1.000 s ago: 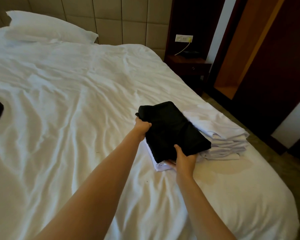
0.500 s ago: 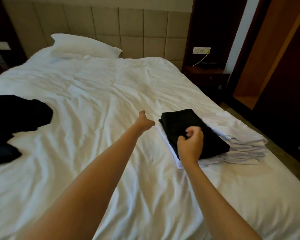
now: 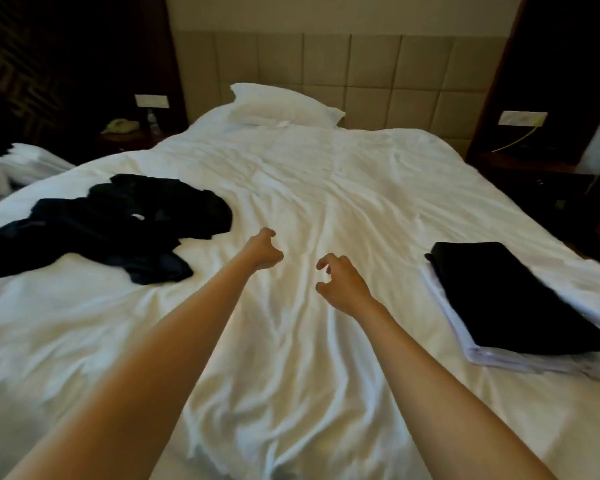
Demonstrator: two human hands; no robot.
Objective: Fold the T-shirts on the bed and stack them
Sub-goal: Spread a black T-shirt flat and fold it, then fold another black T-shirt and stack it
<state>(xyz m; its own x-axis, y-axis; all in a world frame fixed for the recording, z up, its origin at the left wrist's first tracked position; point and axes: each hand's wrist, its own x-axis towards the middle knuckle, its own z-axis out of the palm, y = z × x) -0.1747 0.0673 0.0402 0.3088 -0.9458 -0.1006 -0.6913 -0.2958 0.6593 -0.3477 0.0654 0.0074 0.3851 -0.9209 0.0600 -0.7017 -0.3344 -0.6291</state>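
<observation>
While left hand, right hand hover empty, fingers loosely curled, folded stack cut off at frame edge.

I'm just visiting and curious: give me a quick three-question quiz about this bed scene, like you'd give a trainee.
1. True or false: the left hand and the right hand both hold nothing.
2. What tops the stack? A white shirt, B black shirt, C pillow.
3. Fill in: the dark heap lies to the ___ of both hands.
Key: 1 true; 2 B; 3 left.
</observation>
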